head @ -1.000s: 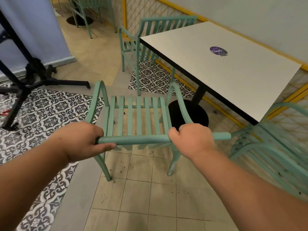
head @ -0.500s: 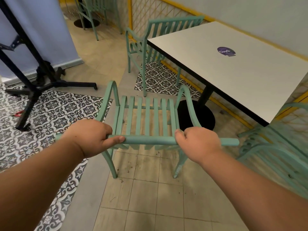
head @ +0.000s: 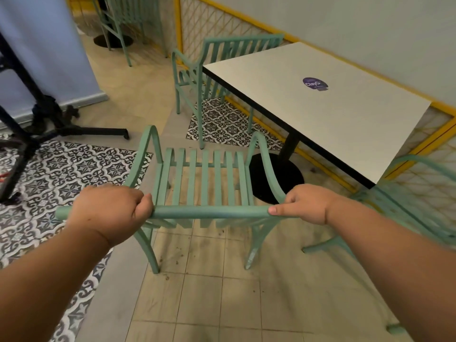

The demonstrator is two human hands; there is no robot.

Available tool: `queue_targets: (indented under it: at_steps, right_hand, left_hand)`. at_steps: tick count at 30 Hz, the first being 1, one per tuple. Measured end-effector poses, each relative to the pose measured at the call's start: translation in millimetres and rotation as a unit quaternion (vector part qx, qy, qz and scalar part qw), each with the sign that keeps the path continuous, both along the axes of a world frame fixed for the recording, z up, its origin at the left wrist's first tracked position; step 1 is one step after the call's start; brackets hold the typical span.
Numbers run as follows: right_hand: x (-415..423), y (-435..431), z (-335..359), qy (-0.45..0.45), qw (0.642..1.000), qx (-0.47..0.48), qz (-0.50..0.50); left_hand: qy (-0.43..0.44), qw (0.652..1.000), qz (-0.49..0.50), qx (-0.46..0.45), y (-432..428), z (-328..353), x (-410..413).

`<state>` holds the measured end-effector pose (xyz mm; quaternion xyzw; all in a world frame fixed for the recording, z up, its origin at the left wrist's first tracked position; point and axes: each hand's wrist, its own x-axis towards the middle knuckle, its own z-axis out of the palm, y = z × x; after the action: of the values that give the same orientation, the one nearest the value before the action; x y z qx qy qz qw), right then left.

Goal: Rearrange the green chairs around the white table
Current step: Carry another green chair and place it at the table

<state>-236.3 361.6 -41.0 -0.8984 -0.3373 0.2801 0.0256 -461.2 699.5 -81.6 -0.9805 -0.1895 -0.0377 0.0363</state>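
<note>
A green slatted chair (head: pixel 204 174) stands in front of me, its seat facing the white table (head: pixel 320 107). My left hand (head: pixel 111 213) is wrapped around the left part of the chair's top rail. My right hand (head: pixel 306 203) grips the rail's right end, thumb lying along it. A second green chair (head: pixel 222 60) stands at the table's far end, pushed against it. A third green chair (head: pixel 414 206) is at the right, blurred, by the table's near corner.
The table rests on a black post with a round base (head: pixel 276 178). A yellow lattice fence (head: pixel 222 23) runs along the wall behind. A black stand (head: pixel 49 119) with spread legs occupies the left floor. Another green chair (head: pixel 128 21) is at the far back.
The chair and both hands have shifted right and slightly toward the table. My right hand has slid to the rail's right end, its grip looser.
</note>
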Motion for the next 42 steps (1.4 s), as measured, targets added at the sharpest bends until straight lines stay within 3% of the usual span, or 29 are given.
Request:
queue_targets:
  at_steps: [3, 5, 13, 18, 42]
  right_hand:
    - [1, 1, 1, 0.007, 1.000, 0.004, -0.007]
    - [2, 0, 0, 0.009, 1.000, -0.003, -0.014]
    - [4, 2, -2, 0.028, 0.999, -0.007, -0.023]
    - [3, 3, -2, 0.044, 0.998, -0.012, -0.034]
    - [-88, 28, -4, 0.050, 0.997, -0.011, -0.063]
  left_hand:
    - [-0.014, 0.991, 0.132, -0.032, -31, 3, 1]
    - [-0.011, 0.984, 0.169, -0.053, -61, 3, 6]
    - [-0.012, 0.990, 0.090, -0.111, -167, 4, 75]
    - [-0.066, 0.992, 0.074, -0.078, -161, -1, 67]
    - [-0.048, 0.997, -0.045, -0.035, -91, 1, 28]
